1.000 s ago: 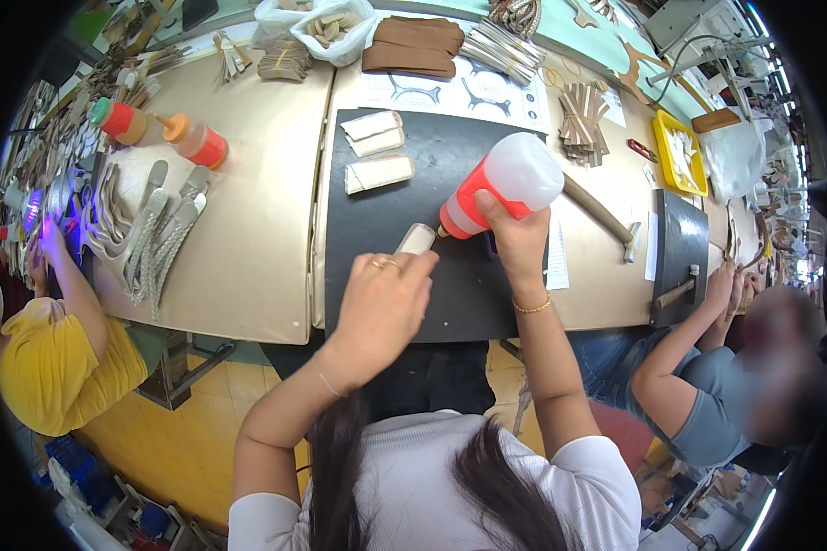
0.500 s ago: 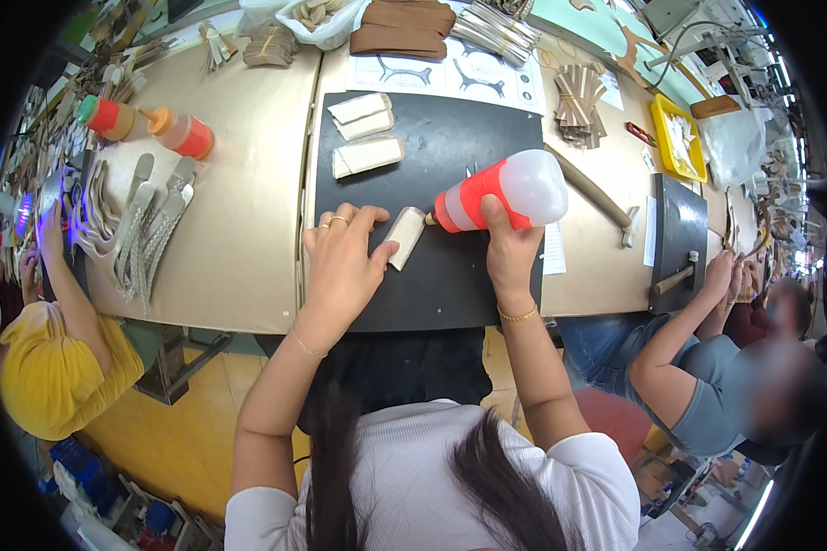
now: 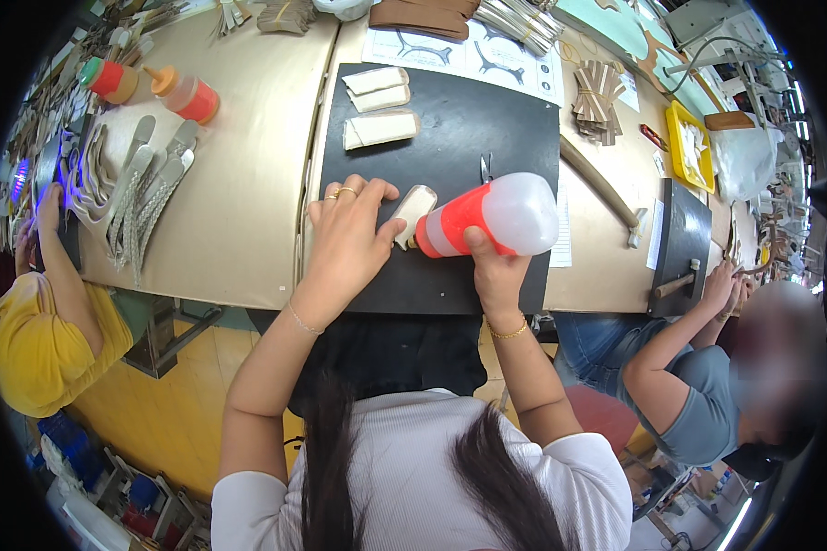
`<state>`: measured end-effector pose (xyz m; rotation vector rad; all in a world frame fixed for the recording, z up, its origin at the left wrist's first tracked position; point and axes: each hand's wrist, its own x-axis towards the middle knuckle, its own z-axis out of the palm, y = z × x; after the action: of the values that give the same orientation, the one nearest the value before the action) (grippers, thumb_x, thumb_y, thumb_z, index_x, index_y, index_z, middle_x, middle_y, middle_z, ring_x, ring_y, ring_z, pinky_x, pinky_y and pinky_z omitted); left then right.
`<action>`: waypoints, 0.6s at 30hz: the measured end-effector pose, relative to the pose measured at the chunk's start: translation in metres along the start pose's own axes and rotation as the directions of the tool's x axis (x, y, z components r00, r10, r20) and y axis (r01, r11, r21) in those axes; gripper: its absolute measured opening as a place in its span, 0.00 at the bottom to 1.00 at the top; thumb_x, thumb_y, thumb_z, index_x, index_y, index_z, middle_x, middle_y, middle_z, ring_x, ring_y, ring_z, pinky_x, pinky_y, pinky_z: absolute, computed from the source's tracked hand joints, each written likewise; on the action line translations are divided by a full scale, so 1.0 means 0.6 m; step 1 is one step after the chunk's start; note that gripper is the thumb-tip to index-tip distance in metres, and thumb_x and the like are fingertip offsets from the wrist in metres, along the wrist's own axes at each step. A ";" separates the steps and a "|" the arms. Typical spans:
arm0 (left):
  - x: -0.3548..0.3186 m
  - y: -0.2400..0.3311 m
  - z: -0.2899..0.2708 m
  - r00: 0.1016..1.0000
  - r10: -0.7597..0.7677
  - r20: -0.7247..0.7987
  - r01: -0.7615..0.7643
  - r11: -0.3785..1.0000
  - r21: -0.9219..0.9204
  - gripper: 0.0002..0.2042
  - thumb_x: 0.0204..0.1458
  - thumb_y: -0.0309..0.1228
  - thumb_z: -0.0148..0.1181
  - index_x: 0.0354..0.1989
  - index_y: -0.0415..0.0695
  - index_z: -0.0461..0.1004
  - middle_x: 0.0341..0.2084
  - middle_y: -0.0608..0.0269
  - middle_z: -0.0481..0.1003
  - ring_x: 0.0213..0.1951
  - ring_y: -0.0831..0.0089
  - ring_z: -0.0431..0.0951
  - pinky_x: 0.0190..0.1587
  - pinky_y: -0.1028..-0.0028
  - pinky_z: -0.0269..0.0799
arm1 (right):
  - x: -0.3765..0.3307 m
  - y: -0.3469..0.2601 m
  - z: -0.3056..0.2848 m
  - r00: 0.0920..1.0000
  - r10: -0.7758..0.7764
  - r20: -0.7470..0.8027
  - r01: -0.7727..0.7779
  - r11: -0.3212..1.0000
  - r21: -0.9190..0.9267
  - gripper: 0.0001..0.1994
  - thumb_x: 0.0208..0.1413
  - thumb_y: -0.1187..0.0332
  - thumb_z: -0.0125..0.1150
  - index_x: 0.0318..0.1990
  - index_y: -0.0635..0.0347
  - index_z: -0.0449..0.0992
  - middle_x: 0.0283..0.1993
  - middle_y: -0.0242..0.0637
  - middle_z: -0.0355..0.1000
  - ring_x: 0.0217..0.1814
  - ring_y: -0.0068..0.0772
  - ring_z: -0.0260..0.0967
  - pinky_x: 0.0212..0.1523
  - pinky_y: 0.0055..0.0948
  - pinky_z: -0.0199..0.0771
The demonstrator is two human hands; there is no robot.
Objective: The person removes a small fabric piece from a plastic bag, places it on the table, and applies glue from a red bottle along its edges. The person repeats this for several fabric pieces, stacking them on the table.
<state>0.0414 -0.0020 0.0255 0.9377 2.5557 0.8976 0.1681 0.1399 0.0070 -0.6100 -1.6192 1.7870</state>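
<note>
My right hand (image 3: 500, 278) grips a translucent squeeze bottle (image 3: 526, 213) with a red band, tilted with its nozzle down to the left. The nozzle tip is at the lower edge of a small cream-coloured piece with a tan rim (image 3: 419, 202); whether it touches is hard to tell. That piece lies on the black board (image 3: 455, 101). My left hand (image 3: 345, 230) rests palm down beside it, fingers apart, thumb tip against or close to its left side. Farther back on the board lie more cream pieces (image 3: 381, 129) and small dark snips (image 3: 486, 167), partly behind the bottle.
A hammer (image 3: 602, 184) lies right of the board. Bundled strips (image 3: 597, 103) and a yellow tray (image 3: 687, 147) are behind it. Two more squeeze bottles (image 3: 184, 94) and grey straps (image 3: 147, 197) occupy the left table. Co-workers sit on both sides, one in a yellow top (image 3: 55, 344).
The bottle has tipped flatter, and its nozzle has moved from the piece's upper right end down to its lower end. My left hand stays beside the piece. The whole view has shifted slightly.
</note>
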 end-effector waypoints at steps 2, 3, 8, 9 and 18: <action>0.000 -0.001 0.000 1.000 0.003 -0.007 -0.003 1.000 -0.002 0.14 0.48 0.32 0.68 0.43 0.47 0.76 0.36 0.64 0.71 0.43 0.66 0.70 0.47 0.65 0.58 | -0.010 0.000 -0.001 0.999 0.019 0.031 -0.018 0.999 -0.039 0.27 0.47 0.67 0.77 0.52 0.65 0.71 0.49 0.35 0.73 0.50 0.27 0.71 0.52 0.30 0.73; -0.001 -0.001 0.000 1.000 0.007 -0.006 -0.007 1.000 -0.001 0.14 0.48 0.32 0.68 0.43 0.47 0.76 0.36 0.64 0.72 0.43 0.66 0.71 0.47 0.66 0.58 | -0.010 0.000 -0.002 0.999 0.032 0.016 -0.032 0.999 0.016 0.27 0.48 0.65 0.77 0.53 0.65 0.71 0.49 0.35 0.73 0.50 0.28 0.71 0.53 0.30 0.72; -0.003 -0.004 -0.006 0.999 0.040 0.006 -0.040 0.999 -0.033 0.11 0.50 0.31 0.66 0.42 0.46 0.80 0.34 0.64 0.74 0.43 0.65 0.71 0.48 0.67 0.58 | 0.014 -0.006 -0.033 0.993 0.103 -0.050 -0.086 0.958 0.275 0.31 0.53 0.54 0.71 0.57 0.62 0.65 0.50 0.35 0.70 0.52 0.29 0.69 0.57 0.33 0.70; -0.003 -0.004 -0.006 0.998 0.054 0.037 -0.052 0.998 -0.045 0.09 0.50 0.30 0.66 0.40 0.46 0.80 0.34 0.63 0.74 0.43 0.64 0.71 0.48 0.65 0.57 | 0.021 -0.010 -0.041 0.990 0.112 -0.087 -0.084 0.956 0.281 0.32 0.54 0.53 0.70 0.58 0.62 0.64 0.50 0.35 0.69 0.53 0.29 0.69 0.57 0.33 0.70; -0.012 0.009 -0.005 0.965 0.251 0.069 -0.252 0.968 -0.007 0.07 0.51 0.28 0.64 0.39 0.46 0.81 0.31 0.65 0.74 0.40 0.66 0.72 0.47 0.66 0.57 | 0.036 -0.024 -0.076 0.990 0.085 -0.111 -0.051 0.959 0.279 0.31 0.57 0.53 0.66 0.60 0.60 0.61 0.52 0.36 0.67 0.53 0.29 0.68 0.55 0.35 0.72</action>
<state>0.0480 -0.0048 0.0313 1.2926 2.4151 0.9107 0.1878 0.1873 0.0170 -0.6367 -1.2525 1.9415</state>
